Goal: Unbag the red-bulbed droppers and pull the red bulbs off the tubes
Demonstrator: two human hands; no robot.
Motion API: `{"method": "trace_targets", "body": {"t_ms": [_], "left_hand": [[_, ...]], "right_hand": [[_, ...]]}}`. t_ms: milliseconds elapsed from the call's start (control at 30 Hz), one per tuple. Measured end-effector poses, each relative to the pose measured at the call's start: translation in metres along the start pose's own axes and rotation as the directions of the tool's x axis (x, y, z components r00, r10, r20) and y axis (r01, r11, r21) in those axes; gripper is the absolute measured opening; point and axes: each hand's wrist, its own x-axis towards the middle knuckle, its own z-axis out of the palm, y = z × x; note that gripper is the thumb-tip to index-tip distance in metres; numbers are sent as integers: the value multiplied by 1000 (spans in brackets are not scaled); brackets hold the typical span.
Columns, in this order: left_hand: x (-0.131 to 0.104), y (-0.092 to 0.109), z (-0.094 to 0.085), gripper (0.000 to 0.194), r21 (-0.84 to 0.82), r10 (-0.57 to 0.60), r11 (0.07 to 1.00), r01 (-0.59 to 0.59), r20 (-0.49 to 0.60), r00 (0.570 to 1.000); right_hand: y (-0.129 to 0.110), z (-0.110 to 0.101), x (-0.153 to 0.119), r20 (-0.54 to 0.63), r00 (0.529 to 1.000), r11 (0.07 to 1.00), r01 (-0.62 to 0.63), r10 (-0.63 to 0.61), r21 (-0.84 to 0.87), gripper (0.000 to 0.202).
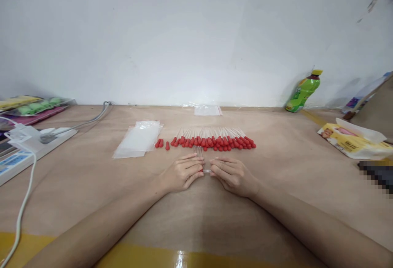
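Observation:
My left hand (183, 173) is closed, pinching a red rubber bulb (202, 170) of which only a sliver shows between thumb and fingers. My right hand (233, 176) grips a clear glass dropper tube (207, 171), whose end meets the bulb across the small gap between the hands. Just beyond the fingertips lie several loose glass tubes (199, 151), partly hidden by my left hand. Behind them stretches a row of assembled droppers (219, 141), red bulbs toward me and thin tips toward the wall. A few loose red bulbs (167, 146) rest at the row's left end.
Clear plastic bags (138, 139) lie left of the droppers, another bag (208, 110) by the wall. At left is a power strip (58, 140) with cables. A green bottle (304, 91), a tissue pack (353, 143) and a dark pixelated object (377, 173) are at right.

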Motion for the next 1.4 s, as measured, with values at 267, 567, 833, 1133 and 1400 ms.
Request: {"method": "trace_targets", "body": {"t_ms": [267, 567, 833, 1133, 1400], "left_hand": [[-2, 1, 0, 15, -18, -5, 1000, 5, 13, 1000], [-4, 0, -3, 15, -110, -77, 990, 84, 66, 995], [-9, 1, -1, 14, -104, -50, 993, 48, -16, 999], [-28, -54, -32, 21, 14, -678, 665, 747, -410, 610], [-38, -82, -34, 33, 113, -781, 525, 844, -330, 530]], "right_hand": [[-2, -2, -1, -13, 999, 999, 39, -40, -31, 19], [-2, -4, -1, -36, 996, 994, 81, -83, -72, 18], [-1, -5, -5, -69, 995, 996, 74, -77, -47, 22], [20, -6, -18, -71, 927, 918, -375, 369, -130, 13], [10, 2, -8, 60, 861, 861, -507, 505, 40, 22]]}}
